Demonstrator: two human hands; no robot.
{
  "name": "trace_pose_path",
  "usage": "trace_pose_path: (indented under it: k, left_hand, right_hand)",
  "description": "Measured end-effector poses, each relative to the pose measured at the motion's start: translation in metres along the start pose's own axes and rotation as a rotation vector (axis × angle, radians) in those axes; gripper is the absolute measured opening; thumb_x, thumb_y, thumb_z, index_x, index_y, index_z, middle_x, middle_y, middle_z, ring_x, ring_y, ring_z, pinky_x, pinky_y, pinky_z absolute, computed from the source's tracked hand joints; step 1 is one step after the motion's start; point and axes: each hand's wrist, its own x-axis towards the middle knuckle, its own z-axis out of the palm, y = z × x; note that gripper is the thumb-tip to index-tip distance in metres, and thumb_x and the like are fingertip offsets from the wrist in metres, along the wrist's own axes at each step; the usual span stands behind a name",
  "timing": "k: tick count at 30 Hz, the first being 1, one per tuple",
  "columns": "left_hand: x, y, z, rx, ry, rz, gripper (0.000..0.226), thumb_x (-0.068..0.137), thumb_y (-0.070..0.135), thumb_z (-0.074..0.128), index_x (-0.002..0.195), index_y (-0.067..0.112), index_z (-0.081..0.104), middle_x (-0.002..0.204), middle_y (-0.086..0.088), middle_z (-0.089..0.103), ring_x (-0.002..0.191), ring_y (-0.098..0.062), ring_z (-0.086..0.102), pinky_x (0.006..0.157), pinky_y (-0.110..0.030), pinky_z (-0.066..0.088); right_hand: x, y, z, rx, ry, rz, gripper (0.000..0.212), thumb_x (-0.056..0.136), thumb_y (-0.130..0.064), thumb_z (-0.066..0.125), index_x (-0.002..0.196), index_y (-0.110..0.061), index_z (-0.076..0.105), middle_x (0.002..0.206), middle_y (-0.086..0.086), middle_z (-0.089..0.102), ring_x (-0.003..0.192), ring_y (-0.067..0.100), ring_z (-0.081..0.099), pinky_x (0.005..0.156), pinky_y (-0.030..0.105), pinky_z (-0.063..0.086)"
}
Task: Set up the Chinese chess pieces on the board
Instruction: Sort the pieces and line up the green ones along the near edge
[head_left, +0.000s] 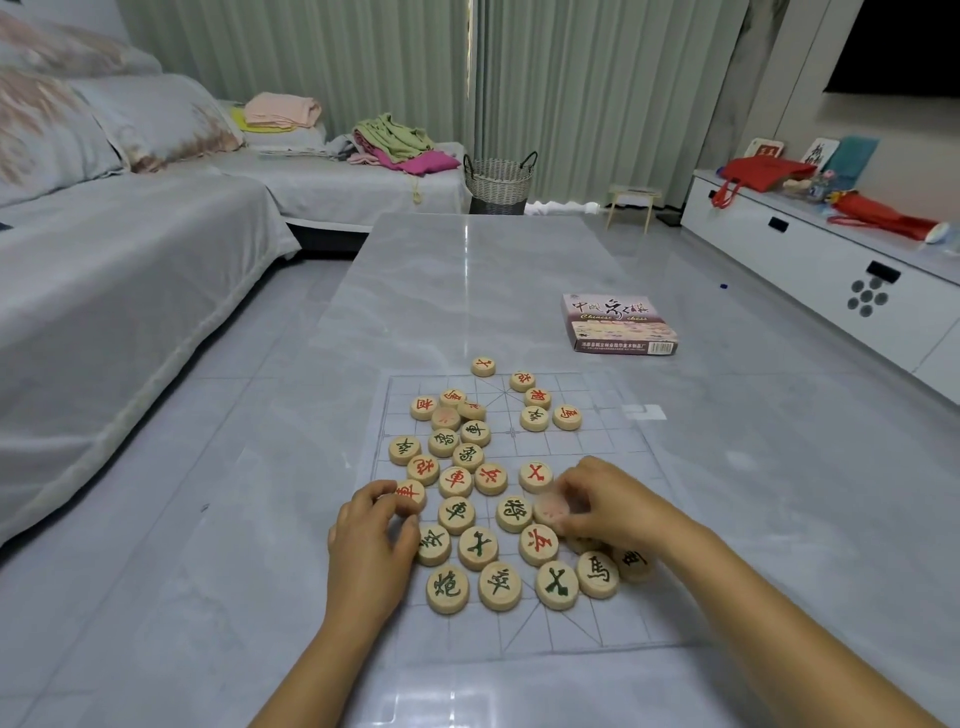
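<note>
A clear plastic chess board (613, 613) with thin grid lines lies on the grey table. Several round wooden pieces with red or green characters lie scattered over it in a loose heap, one (483, 367) just past the far edge. My left hand (371, 540) pinches a red-marked piece (410, 493) at the heap's left side. My right hand (608, 512) pinches a blurred, tilted piece (550, 509) at the heap's right side. A few pieces lie partly hidden under my right wrist.
The Chinese chess box (621, 325) lies on the table beyond the board to the right. A grey sofa (130, 270) runs along the left. A white low cabinet (831, 270) stands at the right, a woven basket (498, 182) at the far end.
</note>
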Motion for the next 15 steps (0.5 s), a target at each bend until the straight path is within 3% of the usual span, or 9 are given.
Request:
trace_pose_path:
  k: [5, 8, 10, 13, 15]
  left_hand:
    - [-0.001, -0.001, 0.000, -0.005, 0.003, 0.004, 0.011, 0.084, 0.011, 0.058, 0.090, 0.017, 0.065, 0.120, 0.001, 0.054, 0.114, -0.019, 0.046, 0.095, -0.031, 0.029]
    - [0.000, -0.001, 0.001, -0.009, 0.007, 0.005, 0.017, 0.087, 0.019, 0.050, 0.092, 0.016, 0.066, 0.121, 0.000, 0.054, 0.114, -0.019, 0.046, 0.094, -0.031, 0.029]
    - [0.001, -0.001, 0.001, 0.003, -0.012, -0.001, 0.025, 0.087, 0.023, 0.044, 0.093, 0.016, 0.067, 0.124, 0.000, 0.054, 0.116, -0.019, 0.046, 0.094, -0.032, 0.028]
    - [0.001, -0.001, 0.001, 0.016, -0.041, -0.008, 0.031, 0.085, 0.026, 0.038, 0.094, 0.017, 0.067, 0.127, 0.001, 0.054, 0.117, -0.018, 0.045, 0.093, -0.031, 0.025]
    - [0.001, 0.000, 0.001, 0.009, -0.038, -0.007, 0.034, 0.082, 0.029, 0.037, 0.094, 0.018, 0.066, 0.127, 0.002, 0.054, 0.117, -0.017, 0.045, 0.092, -0.029, 0.024]
  right_hand:
    - [0.010, -0.009, 0.005, -0.076, 0.068, 0.033, 0.035, 0.080, -0.036, 0.061, 0.108, -0.016, 0.054, 0.112, 0.002, 0.052, 0.100, 0.020, 0.052, 0.085, 0.033, 0.046]
    - [0.025, -0.004, -0.007, 0.009, 0.221, 0.128, 0.037, 0.081, -0.039, 0.061, 0.109, -0.016, 0.054, 0.111, 0.002, 0.052, 0.097, 0.020, 0.053, 0.078, 0.030, 0.043]
    - [0.038, 0.002, -0.011, -0.021, 0.278, 0.159, 0.038, 0.084, -0.038, 0.059, 0.115, -0.017, 0.053, 0.116, 0.004, 0.052, 0.103, 0.023, 0.052, 0.081, 0.032, 0.041]
    - [0.051, 0.006, -0.004, -0.143, 0.231, 0.128, 0.035, 0.086, -0.037, 0.056, 0.113, -0.016, 0.054, 0.122, 0.009, 0.051, 0.109, 0.027, 0.047, 0.087, 0.034, 0.038]
    - [0.044, -0.002, -0.003, -0.128, 0.250, 0.129, 0.044, 0.086, -0.037, 0.057, 0.123, -0.016, 0.050, 0.128, 0.008, 0.047, 0.116, 0.026, 0.043, 0.095, 0.035, 0.035]
